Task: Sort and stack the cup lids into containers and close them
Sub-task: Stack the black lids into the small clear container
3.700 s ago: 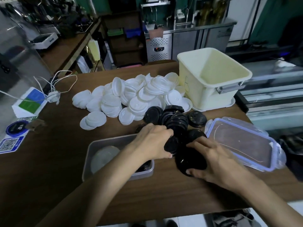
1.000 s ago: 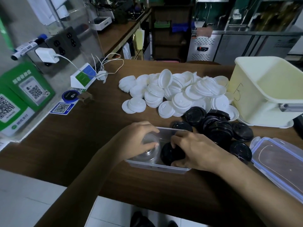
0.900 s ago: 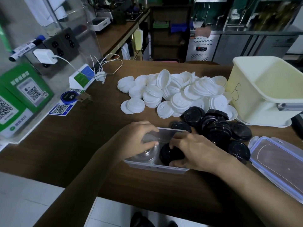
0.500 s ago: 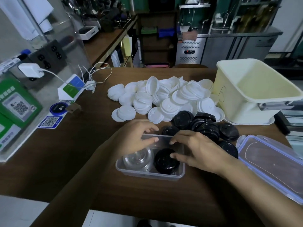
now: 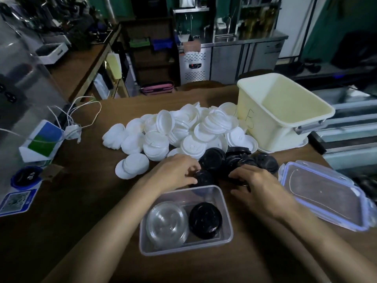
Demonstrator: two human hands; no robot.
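A clear rectangular container (image 5: 226,209) sits near the table's front edge. It holds a stack of clear lids (image 5: 166,223) on the left and a stack of black lids (image 5: 205,219) on the right. Just behind it lies a pile of loose black lids (image 5: 216,159), and behind that a big heap of white lids (image 5: 183,129). My left hand (image 5: 173,173) has thumb and fingers closed around one black lid (image 5: 204,178) at the pile's near edge. My right hand (image 5: 259,186) rests with fingers spread on the right side of the black pile.
A cream tub (image 5: 285,111) stands at the back right. A clear lid with blue rim and clips (image 5: 324,195) lies to the right of my right hand. White cables (image 5: 71,119), a card stand (image 5: 43,139) and stickers are at the left.
Both hands have left the clear container and moved back to the loose black lids behind it. The black stack stays in the container. My view has shifted right.
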